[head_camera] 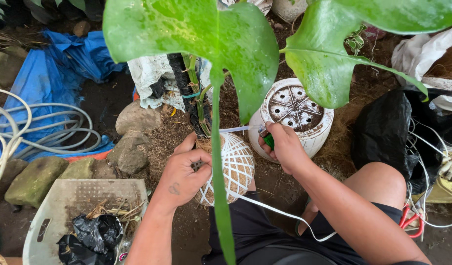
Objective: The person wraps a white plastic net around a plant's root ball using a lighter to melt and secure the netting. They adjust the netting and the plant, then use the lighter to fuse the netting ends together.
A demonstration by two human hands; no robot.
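Head view, looking down past two big wet green leaves (196, 44) that fill the top of the frame. Left hand (182, 174) rests against the side of a root ball (235, 164), fingers curled and pressed to it, a small dark item pinched at the fingertips; what it is, cannot tell. The ball is round, brown and fibrous at the top, wrapped in a crisscross of white strapping, and sits on the dirt just in front of the person's knees, with the plant's green stems (201, 105) rising from its crown. Right hand (284, 146) is closed around a green-handled tool (268, 140), held near the ball's upper right; a taut length of white strap (234, 129) runs from the stems toward this hand. Another run of strap (280, 212) trails from the ball's base across the dark shorts. Just behind the right hand stands an overturned white pot (297, 110), drain holes up. To the left: stones (132, 140), a blue tarp (44, 83), coiled pale hose (44, 132), a grey perforated tray (78, 206) holding dry scraps and black plastic. To the right: a black bag (388, 127), red-handled scissors (411, 222) on the ground.
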